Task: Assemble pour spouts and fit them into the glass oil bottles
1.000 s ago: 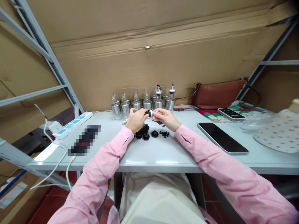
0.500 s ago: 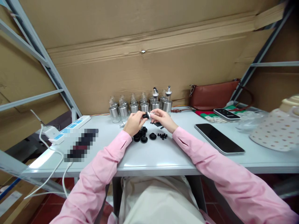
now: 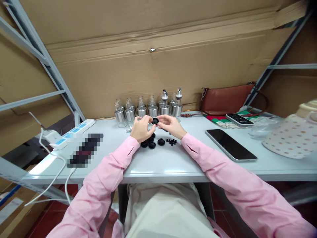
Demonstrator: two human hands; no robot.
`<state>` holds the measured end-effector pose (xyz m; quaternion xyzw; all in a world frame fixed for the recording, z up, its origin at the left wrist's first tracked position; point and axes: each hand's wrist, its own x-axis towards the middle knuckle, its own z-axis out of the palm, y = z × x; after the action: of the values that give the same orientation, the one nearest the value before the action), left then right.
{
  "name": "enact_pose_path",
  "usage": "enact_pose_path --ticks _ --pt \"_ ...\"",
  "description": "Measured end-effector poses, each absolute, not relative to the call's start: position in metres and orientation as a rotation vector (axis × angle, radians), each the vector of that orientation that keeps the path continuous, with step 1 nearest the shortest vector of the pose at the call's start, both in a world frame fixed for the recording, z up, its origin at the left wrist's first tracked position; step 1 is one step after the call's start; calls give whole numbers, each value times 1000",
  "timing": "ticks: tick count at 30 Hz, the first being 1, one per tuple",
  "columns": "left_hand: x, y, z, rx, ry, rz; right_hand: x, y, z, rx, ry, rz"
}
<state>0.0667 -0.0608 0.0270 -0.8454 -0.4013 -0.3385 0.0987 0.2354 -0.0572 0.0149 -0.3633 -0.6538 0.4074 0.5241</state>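
Observation:
My left hand (image 3: 141,128) and my right hand (image 3: 168,125) meet above the grey table (image 3: 173,162), both pinching one small black round cap (image 3: 155,121) between their fingertips. Below them lie several black rubber caps (image 3: 151,144) and a cluster of tiny black plugs (image 3: 171,141). Behind the hands stands a row of small glass and steel bottles (image 3: 148,109); two at the right end carry pourer spouts (image 3: 178,94).
A white power strip (image 3: 71,132) with cables lies at the left, beside a blurred dark object (image 3: 85,153). Right of the hands lie a dark tablet (image 3: 230,144), a phone (image 3: 239,119), a brown bag (image 3: 226,98) and a dotted cream pot (image 3: 292,135). Cardboard lines the back.
The silver end seen between my fingers earlier is no longer visible; only the black cap shows. My hands stay together at the same spot, and the view has shifted slightly.

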Motion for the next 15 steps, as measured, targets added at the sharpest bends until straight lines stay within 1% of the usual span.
enact_pose_path --ticks 8,15 --pt "66 -60 29 -2553 -1213 -1012 237 -56 14 -866 -1586 930" --pt "66 -60 29 -2624 -1174 -1043 239 -55 14 -859 -1645 812"
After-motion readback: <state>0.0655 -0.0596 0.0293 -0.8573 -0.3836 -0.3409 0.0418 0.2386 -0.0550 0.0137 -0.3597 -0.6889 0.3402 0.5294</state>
